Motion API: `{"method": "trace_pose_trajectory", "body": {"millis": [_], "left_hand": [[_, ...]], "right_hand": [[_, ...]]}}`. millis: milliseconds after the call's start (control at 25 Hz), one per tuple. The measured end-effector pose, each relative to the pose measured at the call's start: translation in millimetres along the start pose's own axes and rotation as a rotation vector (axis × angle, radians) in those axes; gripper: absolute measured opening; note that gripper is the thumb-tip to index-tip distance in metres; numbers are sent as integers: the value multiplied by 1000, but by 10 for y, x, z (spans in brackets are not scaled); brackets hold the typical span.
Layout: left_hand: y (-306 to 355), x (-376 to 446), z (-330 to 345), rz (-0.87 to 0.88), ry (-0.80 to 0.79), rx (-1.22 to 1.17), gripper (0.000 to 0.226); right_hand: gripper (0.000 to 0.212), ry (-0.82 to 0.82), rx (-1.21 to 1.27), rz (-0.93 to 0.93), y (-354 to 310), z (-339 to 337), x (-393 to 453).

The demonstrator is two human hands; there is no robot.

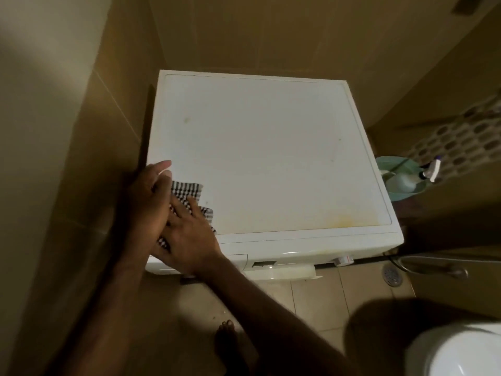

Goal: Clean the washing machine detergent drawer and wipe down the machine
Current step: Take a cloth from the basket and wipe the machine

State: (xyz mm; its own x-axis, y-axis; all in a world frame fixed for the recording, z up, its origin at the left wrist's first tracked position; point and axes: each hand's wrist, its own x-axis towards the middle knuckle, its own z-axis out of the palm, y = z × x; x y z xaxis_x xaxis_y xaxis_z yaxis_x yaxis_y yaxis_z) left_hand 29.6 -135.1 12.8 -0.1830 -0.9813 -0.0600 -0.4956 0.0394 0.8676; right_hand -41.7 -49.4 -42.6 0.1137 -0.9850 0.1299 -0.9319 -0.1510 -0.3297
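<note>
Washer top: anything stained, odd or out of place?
Yes. The washing machine top has a yellowish stain near its front right corner and small dark specks toward the back left. Both hands press a checked cloth at the front left corner.

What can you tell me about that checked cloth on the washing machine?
The cloth is a small rag in a fine black-and-white check, woven fabric by its look. It lies rumpled and mostly flat on the machine, at the top's near left corner. Both hands cover much of it: the right hand presses on it with straight fingers, the left hand rests at its left edge.
</note>
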Motion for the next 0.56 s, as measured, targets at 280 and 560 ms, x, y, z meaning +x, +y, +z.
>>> {"method": "trace_pose_trajectory", "body": {"millis": [280, 560], "left_hand": [[471, -472, 1036, 413, -261, 192, 26], [767, -846, 1939, 587, -432, 250, 27]], "right_hand": [[58, 56, -146, 518, 1361, -689, -1314], [60, 173, -171, 877, 2487, -1280, -2164]]}}
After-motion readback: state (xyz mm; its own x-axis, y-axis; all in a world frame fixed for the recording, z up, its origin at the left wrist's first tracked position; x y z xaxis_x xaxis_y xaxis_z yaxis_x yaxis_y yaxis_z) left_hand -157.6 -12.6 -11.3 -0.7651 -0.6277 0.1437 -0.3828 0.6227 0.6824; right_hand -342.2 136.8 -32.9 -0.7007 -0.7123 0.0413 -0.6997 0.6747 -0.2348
